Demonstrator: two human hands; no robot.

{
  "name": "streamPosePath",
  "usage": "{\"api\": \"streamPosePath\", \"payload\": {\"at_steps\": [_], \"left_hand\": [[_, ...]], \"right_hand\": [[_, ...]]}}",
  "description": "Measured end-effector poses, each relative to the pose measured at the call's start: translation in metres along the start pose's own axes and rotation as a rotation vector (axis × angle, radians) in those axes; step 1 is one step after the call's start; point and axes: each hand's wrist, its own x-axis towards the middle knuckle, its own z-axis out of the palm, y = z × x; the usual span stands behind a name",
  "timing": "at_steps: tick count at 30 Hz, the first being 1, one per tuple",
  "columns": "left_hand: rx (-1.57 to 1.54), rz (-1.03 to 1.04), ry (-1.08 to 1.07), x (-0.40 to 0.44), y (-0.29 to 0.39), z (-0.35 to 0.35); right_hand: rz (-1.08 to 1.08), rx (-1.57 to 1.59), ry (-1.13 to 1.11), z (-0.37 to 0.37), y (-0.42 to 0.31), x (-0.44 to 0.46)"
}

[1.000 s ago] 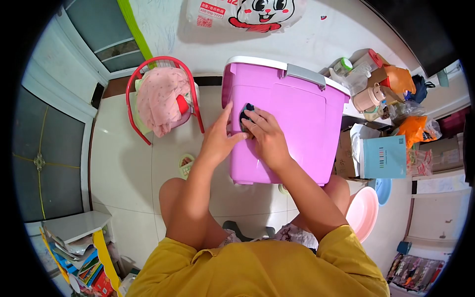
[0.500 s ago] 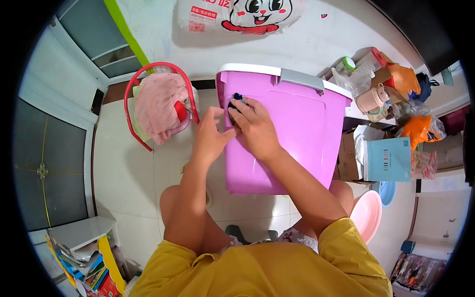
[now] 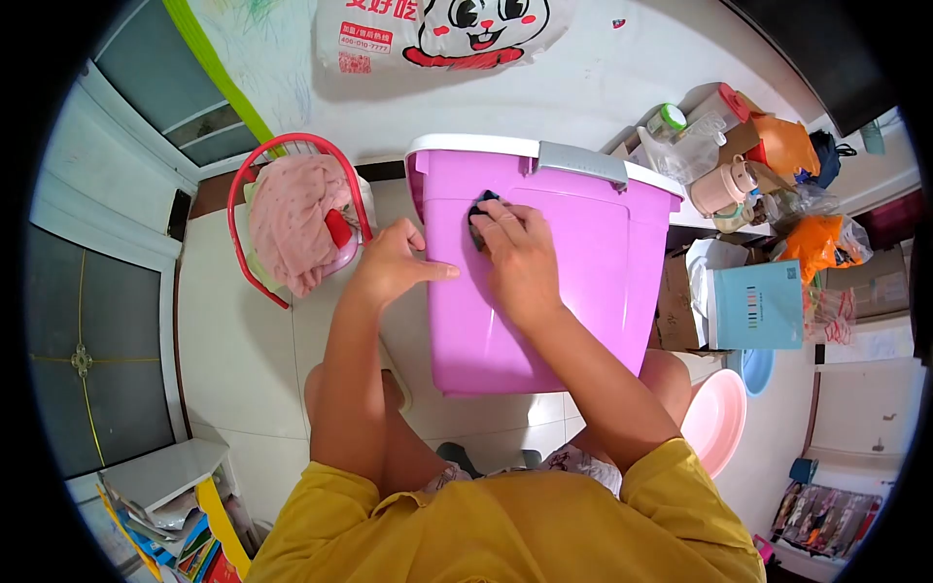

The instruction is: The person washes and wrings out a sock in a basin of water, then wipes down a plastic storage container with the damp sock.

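A large pink-purple plastic storage bin with a white rim and a grey latch lies before my knees, one broad side facing up. My right hand presses a small dark thing, apparently a cloth, against that side near its left part. The fingers cover much of it, so its full shape is hidden. My left hand is at the bin's left edge, holding nothing. Its thumb reaches over the bin's surface and its fingers are bent, apart from the thumb.
To the left stands a red-handled basket with a pink cloth. On the right are a blue box, a pink basin and a thermos jug among bags. A shelf with books is at lower left.
My right hand has slid the dark cloth rightward across the bin's side, away from the left edge. My left hand has drawn apart from it, and the view has shifted slightly.
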Motion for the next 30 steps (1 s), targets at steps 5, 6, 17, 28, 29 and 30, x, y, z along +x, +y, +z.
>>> {"api": "streamPosePath", "payload": {"at_steps": [5,6,17,28,29,30], "left_hand": [[-0.055,0.008,-0.016,0.003,-0.005,0.002],[-0.049,0.037,-0.023,0.004,-0.003,0.002],[-0.304,0.173,0.002,0.014,-0.001,-0.001],[-0.353,0.28,0.093,0.012,0.008,0.014],[-0.353,0.28,0.09,0.011,0.009,0.016],[-0.327,0.282,0.1,0.01,0.009,0.016]], "right_hand": [[0.197,0.017,-0.013,-0.021,0.004,0.002],[0.209,0.026,0.023,-0.023,0.004,0.005],[-0.057,0.088,0.057,0.027,-0.021,0.04],[0.015,-0.032,0.018,0.012,-0.007,0.032],[0.068,-0.048,0.027,0.01,-0.004,0.029],[0.068,-0.05,0.029,0.011,-0.001,0.028]]}}
